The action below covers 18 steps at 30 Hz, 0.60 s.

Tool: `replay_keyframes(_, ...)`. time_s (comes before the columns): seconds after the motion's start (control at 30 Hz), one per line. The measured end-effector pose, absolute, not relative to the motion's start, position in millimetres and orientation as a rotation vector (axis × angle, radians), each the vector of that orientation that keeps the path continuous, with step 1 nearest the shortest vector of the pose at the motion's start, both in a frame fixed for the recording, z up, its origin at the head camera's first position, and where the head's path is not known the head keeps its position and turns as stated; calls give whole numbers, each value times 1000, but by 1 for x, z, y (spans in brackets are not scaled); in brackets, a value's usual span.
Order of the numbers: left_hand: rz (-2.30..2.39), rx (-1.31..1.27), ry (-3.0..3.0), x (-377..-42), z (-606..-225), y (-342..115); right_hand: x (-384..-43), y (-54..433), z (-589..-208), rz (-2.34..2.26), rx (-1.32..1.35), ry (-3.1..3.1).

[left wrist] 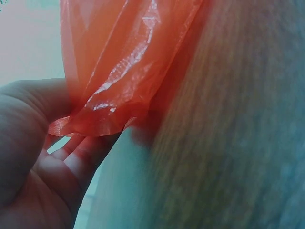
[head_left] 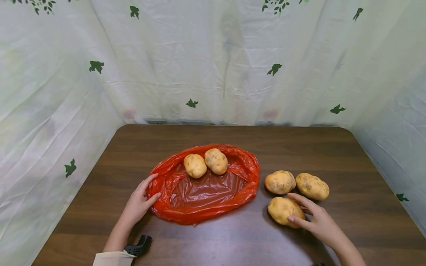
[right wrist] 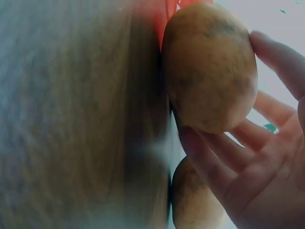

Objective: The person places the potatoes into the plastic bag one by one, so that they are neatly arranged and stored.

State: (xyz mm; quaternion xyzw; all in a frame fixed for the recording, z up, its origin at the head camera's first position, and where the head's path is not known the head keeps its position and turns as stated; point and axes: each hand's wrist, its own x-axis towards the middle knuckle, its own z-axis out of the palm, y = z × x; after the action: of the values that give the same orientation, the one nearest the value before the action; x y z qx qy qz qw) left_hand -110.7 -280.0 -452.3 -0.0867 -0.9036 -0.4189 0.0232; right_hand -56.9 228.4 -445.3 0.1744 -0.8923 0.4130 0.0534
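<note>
with the red plastic bag (head_left: 199, 214) as dial centre, a hand could pass over bare wooden tabletop (head_left: 213, 244) at 6 o'clock, or along the strip at 12 before the pale curtain (head_left: 213, 74). the left hand (head_left: 139, 202) and a black wrist device (head_left: 142, 244) obstructed 8 to 9. towards 3, three potatoes (head_left: 280, 182) left only a narrow gap beside the bag, the right hand (head_left: 315, 220) gripping the nearest. inside, two potatoes (head_left: 195, 166) blocked 12; room lay at 6.

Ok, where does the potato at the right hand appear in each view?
Head: the potato is low, right of centre, at the right hand.
Left wrist: not in it.
Right wrist: the potato is large, upper right of centre.
Landmark in all three: the red bag, a sliver in right wrist.
</note>
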Motion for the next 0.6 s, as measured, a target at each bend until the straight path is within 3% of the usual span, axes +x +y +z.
replay_keyframes(0.6, -1266, -282, -2789, -111, -454, -280, -58, 223, -445, 1400, 461, -2650)
